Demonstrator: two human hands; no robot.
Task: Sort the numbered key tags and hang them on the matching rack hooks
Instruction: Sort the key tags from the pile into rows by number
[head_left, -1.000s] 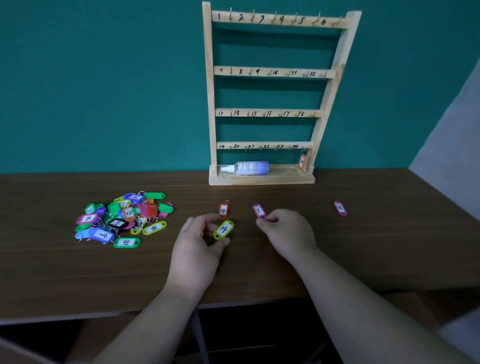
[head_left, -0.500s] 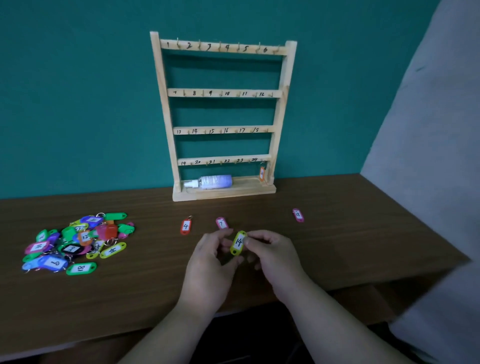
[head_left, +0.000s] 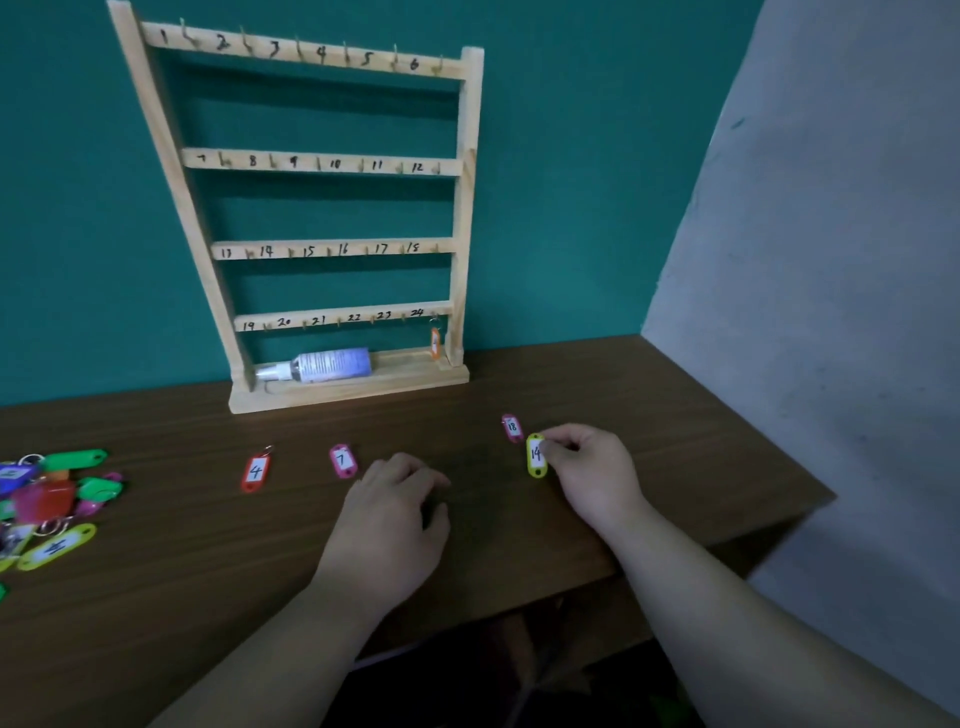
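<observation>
Half a second ago both hands held the yellow tag 14 (head_left: 536, 455) together in front of the middle of the rack (head_left: 470, 208). Now the right hand (head_left: 592, 478) alone has it, out past the rack's right post, and the left hand (head_left: 389, 525) has let go.

Far to the left of the rack, a heap of coloured tags (head_left: 52, 499) lies on the table (head_left: 156, 597), cut by the edge of view. In front of the rack's base, toward its left post, lies the red tag 4 (head_left: 255, 472), its long axis running toward the rack and leaning a little right, ring end nearest the rack. Just right of it is the pink tag 7 (head_left: 342, 460), lengthwise toward the rack too. The left hand rests palm down on the table in front of the rack's middle, fingers loosely curled and holding nothing.

On the rack's base a small bottle (head_left: 324, 365) lies on its side, and an orange tag (head_left: 435, 343) hangs from the hook at 24, by the right post.

In front of and just right of that post lies the pink tag 18 (head_left: 512, 427). Tag 14 is just beside it on the person's side, its long axis pointing toward the rack's wall, the holed end nearest the person. The right hand's thumb and forefinger pinch its far end. Whether it lies on the table or is slightly lifted, I cannot tell.
</observation>
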